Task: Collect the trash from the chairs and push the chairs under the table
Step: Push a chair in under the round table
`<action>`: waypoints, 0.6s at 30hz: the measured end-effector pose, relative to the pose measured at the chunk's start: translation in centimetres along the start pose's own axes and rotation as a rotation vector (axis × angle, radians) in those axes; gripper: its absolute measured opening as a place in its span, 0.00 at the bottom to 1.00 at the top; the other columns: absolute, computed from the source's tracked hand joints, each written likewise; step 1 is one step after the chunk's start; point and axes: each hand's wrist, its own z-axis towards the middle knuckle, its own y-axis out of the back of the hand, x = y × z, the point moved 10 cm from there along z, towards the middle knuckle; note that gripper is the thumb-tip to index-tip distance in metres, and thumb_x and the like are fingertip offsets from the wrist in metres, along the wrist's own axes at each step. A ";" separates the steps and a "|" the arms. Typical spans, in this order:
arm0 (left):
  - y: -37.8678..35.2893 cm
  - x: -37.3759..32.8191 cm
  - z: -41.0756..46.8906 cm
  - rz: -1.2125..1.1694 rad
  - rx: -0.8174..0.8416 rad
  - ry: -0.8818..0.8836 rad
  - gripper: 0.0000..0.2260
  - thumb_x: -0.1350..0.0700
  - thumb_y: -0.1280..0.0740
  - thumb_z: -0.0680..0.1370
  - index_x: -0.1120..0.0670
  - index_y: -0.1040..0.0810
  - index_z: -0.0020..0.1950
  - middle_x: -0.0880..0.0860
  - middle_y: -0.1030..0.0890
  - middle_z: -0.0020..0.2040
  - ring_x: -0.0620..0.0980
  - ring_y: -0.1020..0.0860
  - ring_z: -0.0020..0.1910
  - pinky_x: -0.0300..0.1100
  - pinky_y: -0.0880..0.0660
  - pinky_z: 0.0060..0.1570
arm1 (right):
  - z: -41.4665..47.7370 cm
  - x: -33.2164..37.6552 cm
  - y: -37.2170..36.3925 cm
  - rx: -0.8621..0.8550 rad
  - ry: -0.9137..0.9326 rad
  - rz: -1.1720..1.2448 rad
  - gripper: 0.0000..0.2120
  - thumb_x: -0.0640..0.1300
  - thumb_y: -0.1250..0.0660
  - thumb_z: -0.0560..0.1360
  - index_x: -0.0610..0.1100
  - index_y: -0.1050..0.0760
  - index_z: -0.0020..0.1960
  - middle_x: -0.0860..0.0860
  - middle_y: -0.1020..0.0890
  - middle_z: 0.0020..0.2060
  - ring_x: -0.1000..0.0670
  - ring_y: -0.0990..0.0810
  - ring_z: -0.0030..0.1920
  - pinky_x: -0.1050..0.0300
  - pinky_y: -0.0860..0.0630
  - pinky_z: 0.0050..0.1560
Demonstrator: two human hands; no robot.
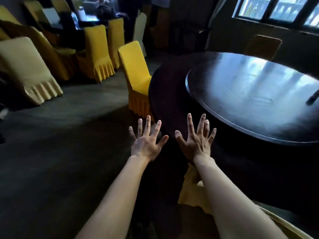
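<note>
My left hand (146, 140) and my right hand (196, 140) are stretched out in front of me, backs up, fingers spread, holding nothing. They hover at the near left edge of a large round dark table (165, 94) with a glass turntable (250, 94) on it. A chair in a bright yellow cover (136, 73) stands at the table's left side, its seat partly under the rim. Part of another yellow-covered chair (193, 194) shows below my right forearm, close to the table. No trash is visible on either chair.
Several more covered chairs (96, 54) stand grouped at the left, a pale one (25, 66) nearest. Another chair (262, 45) sits at the table's far side under the windows (276, 9). Dark open floor (60, 144) lies to my left.
</note>
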 end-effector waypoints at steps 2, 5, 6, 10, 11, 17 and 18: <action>2.4 3.6 1.9 0.007 -0.029 0.028 0.33 0.28 0.62 0.79 0.37 0.64 0.81 0.50 0.71 0.81 0.57 0.71 0.79 0.67 0.72 0.74 | 3.0 4.6 0.1 -0.008 0.053 0.010 0.40 0.71 0.50 0.79 0.60 0.65 0.82 0.42 0.69 0.80 0.40 0.65 0.82 0.34 0.69 0.76; 5.8 8.7 4.8 0.031 -0.076 0.067 0.32 0.29 0.61 0.80 0.37 0.64 0.81 0.50 0.69 0.82 0.58 0.70 0.80 0.67 0.71 0.74 | 7.1 10.5 0.2 -0.024 0.119 0.007 0.39 0.71 0.51 0.79 0.60 0.65 0.81 0.42 0.69 0.80 0.40 0.65 0.82 0.34 0.70 0.76; 6.8 10.3 5.6 0.037 -0.095 0.086 0.32 0.29 0.60 0.80 0.37 0.64 0.81 0.50 0.69 0.82 0.59 0.70 0.80 0.68 0.70 0.74 | 8.4 12.3 0.0 -0.027 0.138 0.002 0.39 0.72 0.51 0.79 0.60 0.66 0.81 0.42 0.70 0.80 0.40 0.66 0.81 0.34 0.69 0.76; 9.2 16.4 8.0 0.033 -0.120 0.163 0.32 0.29 0.59 0.80 0.37 0.63 0.82 0.50 0.68 0.83 0.59 0.68 0.81 0.67 0.71 0.72 | 12.5 17.6 -2.0 0.014 0.168 -0.014 0.39 0.73 0.52 0.78 0.62 0.68 0.80 0.42 0.72 0.79 0.39 0.67 0.81 0.32 0.68 0.76; 9.4 17.7 8.5 0.038 -0.119 0.178 0.32 0.30 0.59 0.80 0.37 0.63 0.82 0.50 0.68 0.83 0.59 0.68 0.81 0.67 0.70 0.73 | 13.4 18.6 -3.0 0.040 0.164 -0.012 0.40 0.74 0.53 0.78 0.62 0.69 0.80 0.42 0.73 0.78 0.39 0.67 0.81 0.32 0.69 0.76; 8.9 25.9 12.6 0.086 -0.068 0.270 0.33 0.29 0.59 0.80 0.38 0.63 0.82 0.51 0.70 0.82 0.59 0.69 0.80 0.71 0.66 0.74 | 18.8 25.2 -9.9 0.195 0.221 -0.039 0.42 0.76 0.55 0.76 0.62 0.73 0.79 0.42 0.75 0.78 0.38 0.71 0.80 0.33 0.70 0.76; 8.7 27.2 13.6 0.086 -0.056 0.285 0.33 0.29 0.59 0.80 0.38 0.64 0.81 0.51 0.70 0.82 0.60 0.70 0.80 0.71 0.66 0.74 | 19.9 26.2 -11.0 0.211 0.237 -0.043 0.42 0.76 0.54 0.76 0.62 0.72 0.79 0.42 0.75 0.78 0.38 0.71 0.80 0.33 0.70 0.76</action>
